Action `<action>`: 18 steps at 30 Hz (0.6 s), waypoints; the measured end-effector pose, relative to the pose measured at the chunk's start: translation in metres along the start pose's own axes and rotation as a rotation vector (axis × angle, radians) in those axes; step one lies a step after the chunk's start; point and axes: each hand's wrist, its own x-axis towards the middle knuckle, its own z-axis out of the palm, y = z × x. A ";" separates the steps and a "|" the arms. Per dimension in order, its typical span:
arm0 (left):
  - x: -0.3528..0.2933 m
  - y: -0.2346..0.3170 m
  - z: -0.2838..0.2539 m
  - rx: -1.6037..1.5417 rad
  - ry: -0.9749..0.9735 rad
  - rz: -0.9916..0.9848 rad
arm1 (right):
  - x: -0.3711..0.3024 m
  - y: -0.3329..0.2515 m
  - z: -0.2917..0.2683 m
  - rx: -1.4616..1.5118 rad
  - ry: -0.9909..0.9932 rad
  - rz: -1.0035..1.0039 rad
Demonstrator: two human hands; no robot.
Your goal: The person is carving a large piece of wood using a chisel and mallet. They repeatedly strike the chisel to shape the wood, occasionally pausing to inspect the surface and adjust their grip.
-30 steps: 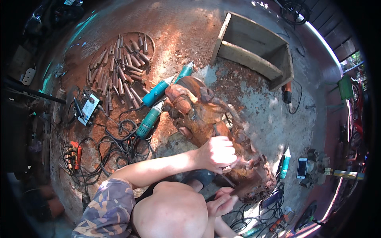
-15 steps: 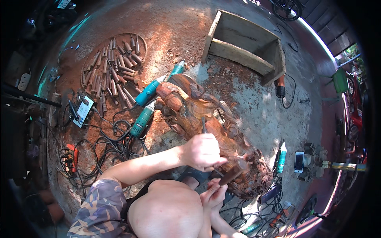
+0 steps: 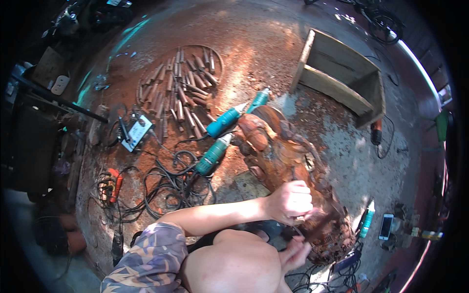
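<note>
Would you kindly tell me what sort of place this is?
Probably a woodcarving workspace, judging by the carved wooden piece, the many brown-handled tools and the teal power tools.

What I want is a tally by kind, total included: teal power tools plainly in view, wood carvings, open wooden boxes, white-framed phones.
Teal power tools: 4
Wood carving: 1
Open wooden box: 1
White-framed phone: 1
Total: 7
</note>
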 end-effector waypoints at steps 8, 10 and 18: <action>-0.004 -0.003 0.003 0.030 -0.007 -0.003 | -0.006 -0.001 -0.002 0.096 -0.064 0.063; -0.004 -0.002 0.003 0.058 -0.018 0.021 | -0.006 0.000 -0.003 0.255 0.041 -0.245; -0.001 -0.005 0.000 0.081 -0.056 0.067 | 0.002 0.008 0.010 0.342 0.063 -0.445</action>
